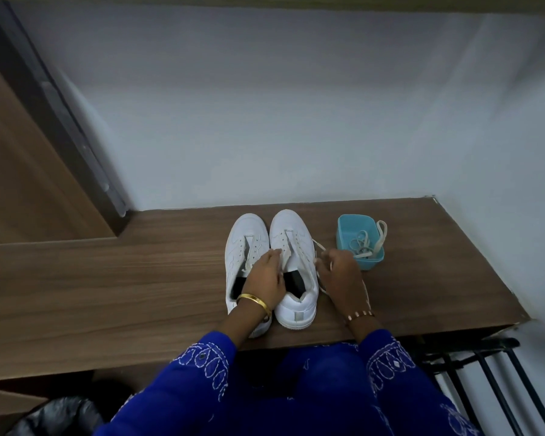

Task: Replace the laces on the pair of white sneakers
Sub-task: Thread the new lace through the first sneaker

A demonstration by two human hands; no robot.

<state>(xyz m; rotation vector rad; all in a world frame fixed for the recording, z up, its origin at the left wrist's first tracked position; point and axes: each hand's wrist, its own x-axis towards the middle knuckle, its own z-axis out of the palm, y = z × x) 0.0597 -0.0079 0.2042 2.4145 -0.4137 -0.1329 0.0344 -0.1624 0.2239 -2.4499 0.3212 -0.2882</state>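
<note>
Two white sneakers stand side by side on the wooden desk, toes toward the wall. The left sneaker shows bare eyelets with no lace. My left hand lies across the tongue of the right sneaker, its fingers pressing on it. My right hand sits just right of that shoe and pinches a cream lace that runs from the shoe's upper eyelets. A second stretch of the same lace trails under my right hand beside the shoe.
A small turquoise box with several more laces, one draped over its rim, stands right of the shoes near the desk's right edge. A black metal rack is below at right. A dark bag lies at lower left.
</note>
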